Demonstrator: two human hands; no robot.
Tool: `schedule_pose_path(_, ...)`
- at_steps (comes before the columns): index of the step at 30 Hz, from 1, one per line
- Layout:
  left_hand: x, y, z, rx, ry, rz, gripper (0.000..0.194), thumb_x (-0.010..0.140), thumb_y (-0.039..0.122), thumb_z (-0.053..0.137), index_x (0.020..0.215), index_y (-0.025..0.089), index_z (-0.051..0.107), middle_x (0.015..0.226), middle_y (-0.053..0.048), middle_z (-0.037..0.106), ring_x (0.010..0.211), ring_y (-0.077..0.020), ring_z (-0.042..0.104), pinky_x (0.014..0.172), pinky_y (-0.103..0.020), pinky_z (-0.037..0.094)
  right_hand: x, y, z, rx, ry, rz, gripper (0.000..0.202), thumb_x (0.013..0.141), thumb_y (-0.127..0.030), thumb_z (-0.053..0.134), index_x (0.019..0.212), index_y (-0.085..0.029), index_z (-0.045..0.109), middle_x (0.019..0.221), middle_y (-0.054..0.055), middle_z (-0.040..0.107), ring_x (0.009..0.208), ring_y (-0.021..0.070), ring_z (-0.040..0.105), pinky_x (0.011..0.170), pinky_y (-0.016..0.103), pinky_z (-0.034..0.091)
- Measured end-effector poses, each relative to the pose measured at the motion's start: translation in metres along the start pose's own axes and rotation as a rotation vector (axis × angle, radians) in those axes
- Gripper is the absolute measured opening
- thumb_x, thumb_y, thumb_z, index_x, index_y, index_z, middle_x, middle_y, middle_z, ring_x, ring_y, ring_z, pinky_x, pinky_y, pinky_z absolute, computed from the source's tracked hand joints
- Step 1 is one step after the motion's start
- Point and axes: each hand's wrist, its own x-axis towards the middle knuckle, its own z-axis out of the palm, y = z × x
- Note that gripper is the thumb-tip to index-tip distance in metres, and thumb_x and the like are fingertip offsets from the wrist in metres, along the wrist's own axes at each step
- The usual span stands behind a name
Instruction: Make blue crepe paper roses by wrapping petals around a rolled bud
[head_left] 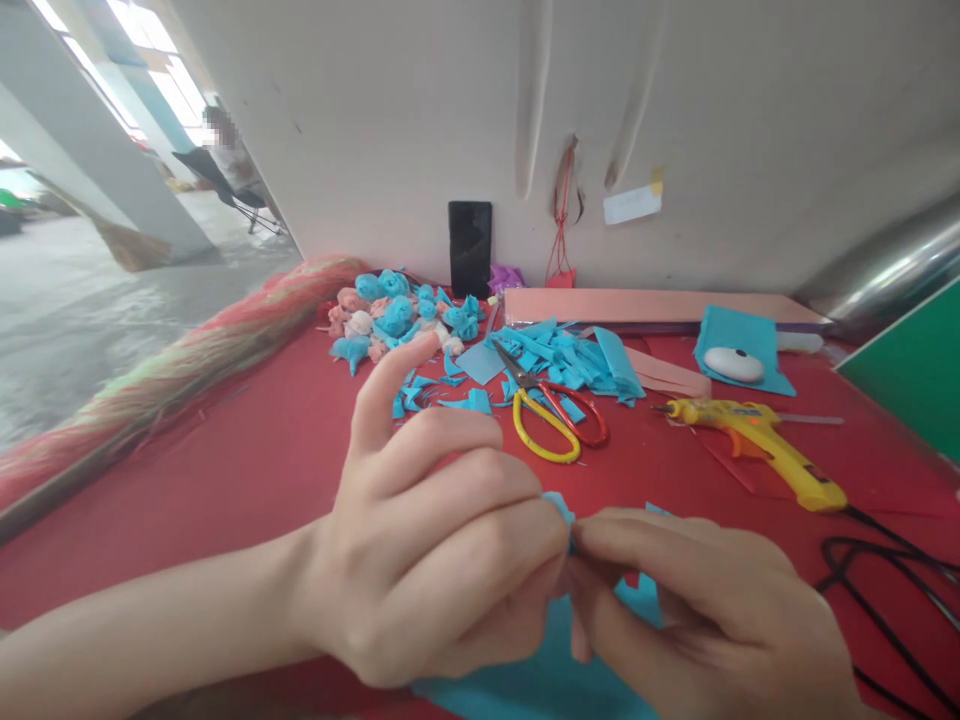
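Observation:
My left hand point(450, 530) and my right hand point(697, 600) meet fingertip to fingertip, low in the middle of the view. Between them they pinch a small piece of blue crepe paper point(559, 505), mostly hidden by the fingers. The left little finger sticks up while its other fingers curl in. My right thumb and forefinger press together on the blue piece. Below the hands spreads a larger sheet of blue paper point(547, 665), partly covered by them. Beyond the fingers lie scissors point(536, 385) with one yellow and one red handle, blades apart.
Blue and pink paper flowers point(394, 315) are heaped at the back left, beside blue scraps point(555, 355). A phone point(470, 248) leans against the wall. On the right lie a yellow glue gun point(765, 445), its black cord point(862, 570) and a white mouse-shaped object point(733, 364). A person sits far left.

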Motion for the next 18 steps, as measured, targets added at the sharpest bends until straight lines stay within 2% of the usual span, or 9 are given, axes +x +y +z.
schedule_pose_path(4,-0.0018,0.0012,-0.0008,0.01,0.025,-0.024,0.01,0.073,0.015,0.057,0.077,0.021,0.051,0.063,0.008,0.054,0.07,-0.0112,0.049,0.109,-0.049,0.033,-0.0006,-0.0009,0.0001,0.002,-0.019,-0.006,0.014,0.079,-0.017,0.057,0.067,-0.023,0.059,0.045,-0.007,0.061,0.036,0.0078,0.058,0.04,0.018,0.042)
schedule_pose_path(6,-0.002,0.0014,-0.0033,0.02,-0.019,-0.02,0.01,0.073,0.014,0.056,0.078,0.022,0.051,0.064,0.007,0.054,0.071,-0.0115,0.048,0.11,-0.05,0.031,-0.0011,-0.0014,-0.0006,-0.019,-0.022,-0.022,0.015,0.079,-0.016,0.056,0.065,-0.022,0.058,0.046,-0.007,0.061,0.037,0.0077,0.058,0.04,0.019,0.041)
schedule_pose_path(9,-0.0008,0.0007,-0.006,0.027,-0.039,0.029,0.015,0.07,0.009,0.055,0.078,0.021,0.056,0.063,0.007,0.055,0.068,-0.0118,0.047,0.108,-0.05,0.034,-0.0016,-0.0019,-0.0022,-0.048,-0.04,-0.051,0.018,0.08,-0.015,0.054,0.064,-0.021,0.057,0.048,-0.006,0.063,0.039,0.0079,0.059,0.042,0.02,0.041)
schedule_pose_path(14,0.0024,-0.0002,-0.0053,-0.047,0.004,0.071,0.025,0.064,0.003,0.052,0.074,0.023,0.062,0.058,0.007,0.055,0.064,-0.012,0.048,0.105,-0.047,0.037,0.001,0.0001,-0.0022,-0.073,-0.071,-0.085,0.018,0.082,-0.013,0.05,0.069,-0.021,0.059,0.048,-0.005,0.063,0.043,0.0098,0.061,0.044,0.022,0.042)
schedule_pose_path(18,0.0077,-0.0004,-0.0087,-0.206,-0.056,-0.068,0.027,0.065,0.004,0.048,0.082,0.021,0.06,0.065,0.006,0.059,0.065,-0.0127,0.053,0.103,-0.047,0.038,0.0014,0.0012,-0.0009,-0.087,-0.042,-0.091,0.018,0.083,-0.015,0.052,0.067,-0.021,0.058,0.05,-0.003,0.064,0.041,0.0101,0.059,0.043,0.023,0.041)
